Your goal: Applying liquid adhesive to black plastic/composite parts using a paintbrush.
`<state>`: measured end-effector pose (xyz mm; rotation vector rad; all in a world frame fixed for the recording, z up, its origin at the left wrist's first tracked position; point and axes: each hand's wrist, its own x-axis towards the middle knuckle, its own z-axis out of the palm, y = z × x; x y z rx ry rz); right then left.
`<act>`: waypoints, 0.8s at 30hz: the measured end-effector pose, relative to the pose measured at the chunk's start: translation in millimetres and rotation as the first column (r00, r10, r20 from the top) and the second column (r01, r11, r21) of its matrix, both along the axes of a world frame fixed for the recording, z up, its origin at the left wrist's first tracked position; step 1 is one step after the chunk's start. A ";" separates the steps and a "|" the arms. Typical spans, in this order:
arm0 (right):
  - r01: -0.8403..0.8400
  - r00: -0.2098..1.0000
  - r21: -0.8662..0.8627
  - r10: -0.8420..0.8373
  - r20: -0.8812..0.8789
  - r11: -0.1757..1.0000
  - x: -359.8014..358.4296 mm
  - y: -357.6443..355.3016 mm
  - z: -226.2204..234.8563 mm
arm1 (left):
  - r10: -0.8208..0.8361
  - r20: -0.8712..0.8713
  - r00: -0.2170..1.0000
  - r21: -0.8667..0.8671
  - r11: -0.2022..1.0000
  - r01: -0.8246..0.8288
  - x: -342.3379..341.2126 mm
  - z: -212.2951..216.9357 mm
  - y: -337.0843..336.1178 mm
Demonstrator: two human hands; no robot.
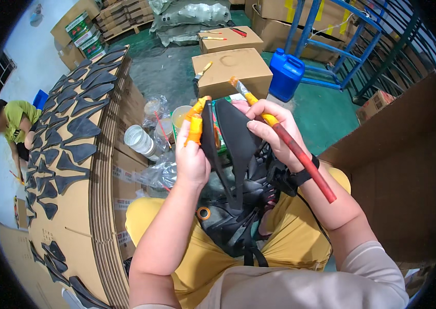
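Observation:
Between my hands, in front of my chest, is a dark, thin piece (237,135) shaped like a bicycle saddle cover, with a narrower black part (208,139) beside it. The two parts converge downward; I cannot tell whether they are joined. My left hand (192,154) grips the narrower part, its fingertips wrapped in orange-yellow tape. My right hand (274,126) pinches the edge of the wider part. It also holds a paintbrush (300,154) with a red and yellow handle, bristles pointing up and away. A black bag (228,232) with an orange ring lies below, in my lap.
Many similar black pieces (81,126) lie on stacked cardboard (107,206) to the left, where another person (19,121) reaches in. Tubs (140,141) stand beyond my left forearm. Ahead are cardboard boxes (233,67) with brushes and a blue jerrycan (286,74); a carton wall (398,170) rises right.

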<state>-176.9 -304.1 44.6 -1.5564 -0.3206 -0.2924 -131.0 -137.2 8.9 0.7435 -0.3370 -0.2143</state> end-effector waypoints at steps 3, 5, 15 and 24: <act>-0.096 0.995 0.079 0.095 0.027 0.992 2.6 2.4 -6.3 | -0.132 -0.107 0.985 -0.069 0.990 0.125 -6.4 2.6 -1.1; -0.073 0.996 0.087 0.069 0.048 0.994 2.9 8.2 -8.6 | -0.172 -0.113 0.979 -0.052 0.985 0.167 -8.1 6.4 0.0; -0.011 0.998 0.027 0.009 0.064 1.000 1.9 27.1 -20.0 | 0.231 0.046 0.972 0.210 0.949 -0.236 -14.8 0.2 -5.1; 0.176 0.984 0.002 -0.176 0.040 0.984 4.2 34.0 -21.3 | 0.077 0.019 0.997 0.176 0.981 -0.079 -23.4 -8.1 7.5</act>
